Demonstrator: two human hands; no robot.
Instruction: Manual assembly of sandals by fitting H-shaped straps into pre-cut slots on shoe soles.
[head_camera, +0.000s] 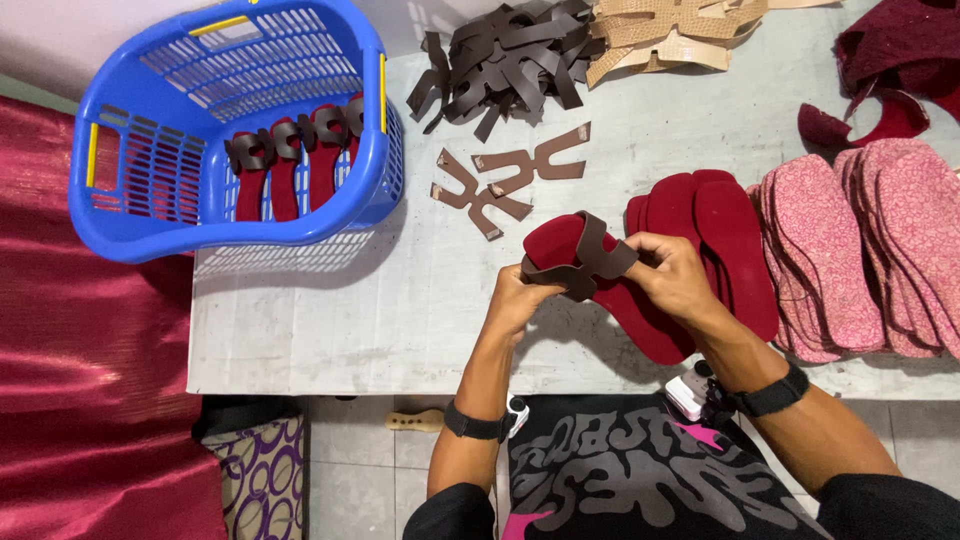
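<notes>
dark red velvety insole (610, 290) with a brown strap piece (585, 262) wrapped over its toe end sits between both hands, raised just above the grey table (330, 320) near its front edge. the left hand (520, 300) grips the strap's lower left end with curled fingers, closed on it. the right hand (675, 275) pinches the strap's right end against the insole, fingers bent tight. each wrist wears a black band with a small white device.

just right of the hands lies a stack of matching dark red insoles (720, 250), smooth and rounded, and beyond it a fanned row of pink speckled soles (860, 250), rough in texture. ahead of the hands two flat brown strap cutouts (510, 180) lie on the table, forked in shape with pale tabs at their tips. further back is a heap of dark brown straps (510, 60), beside it a pile of tan textured straps (670, 35). maroon fabric pieces (895, 60) lie at the far right corner.

at the far left a blue plastic basket (140, 215) with slotted walls and yellow handle bars overhangs the table edge; inside stand several red insoles with brown straps fitted (295, 160), lined up side by side. shiny red cloth (90, 380) hangs left of the table.
</notes>
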